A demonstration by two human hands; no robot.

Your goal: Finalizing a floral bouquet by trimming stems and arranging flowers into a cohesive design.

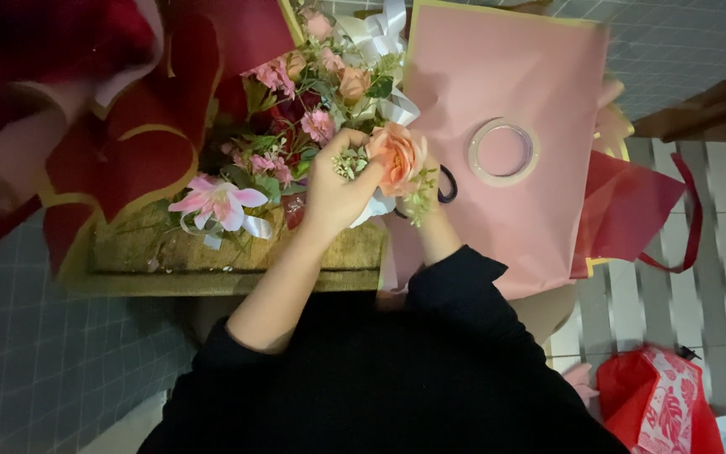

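Two hands (pixel 338 189) grip one peach rose (pixel 397 155).

Grid-marked mat (pixel 18 370) bears pink paper (pixel 506 84) (tape ring (pixel 503 151) atop).

L hand (pixel 335 189) curled, R hand (pixel 427 195) hidden.

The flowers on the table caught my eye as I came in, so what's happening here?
A person in black sleeves is working on a flower arrangement. The left hand pinches a small green sprig, and the right hand, mostly hidden, is up against a peach rose with white ribbon around it. A pink lily lies to the left. A tape roll rests on pink wrapping paper nearby.
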